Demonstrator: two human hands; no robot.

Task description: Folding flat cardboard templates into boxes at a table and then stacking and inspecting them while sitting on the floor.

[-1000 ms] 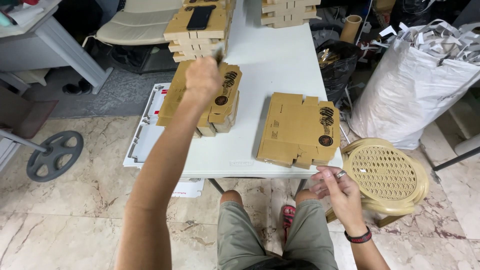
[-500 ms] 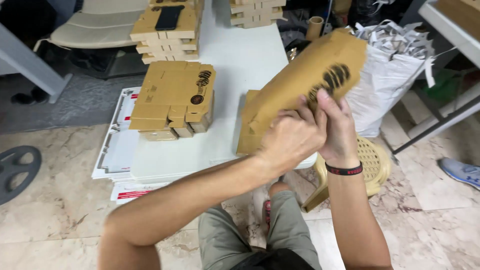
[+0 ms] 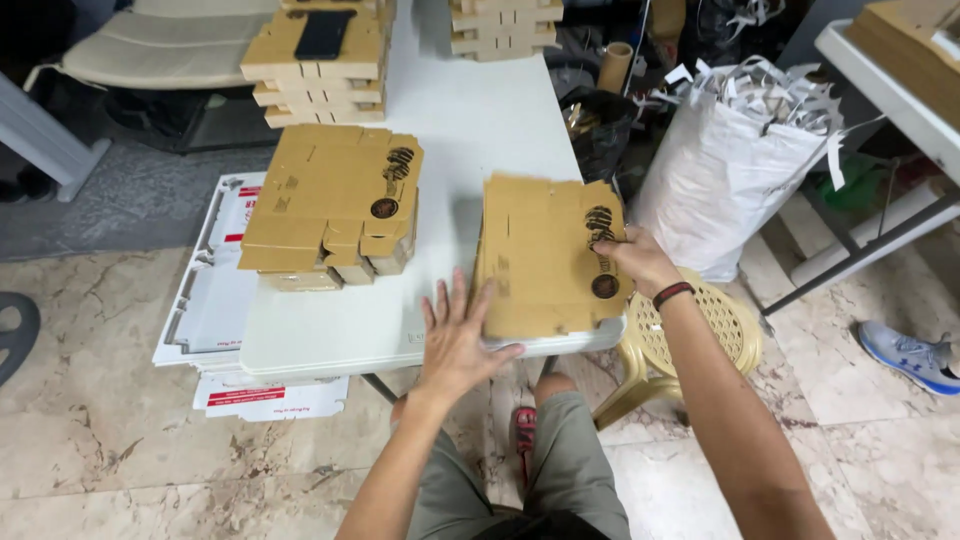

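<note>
R hand [image 3: 638,258] grip: fingers curled over the R edge of the flat carton stack [image 3: 545,258], thumb on top near the dark round print, so closed on the stack edge. L hand [image 3: 458,340] grip: wide open, palm down, fingers spread; fingertips touch the stack's near-L corner at the surface [image 3: 480,110] edge, holding nothing. Stack lies flat at the near-R corner of the white surface, near edge about flush w/ the rim. At 9 o'clock from it, apart: 2nd carton pile [image 3: 330,205], also flat, prints facing up. At 11 o'clock, far end: taller pile [image 3: 318,62] w/ a dark phone-like slab on top. 12 o'clock far: another pile [image 3: 503,28], partly cut off by frame. 3 o'clock, off surface: yellow plastic stool [image 3: 705,335] just beside R wrist; behind it at 1 o'clock a white sack [image 3: 735,170] of paper strips. White boards [image 3: 215,300] on floor under the surface's L side.
</note>
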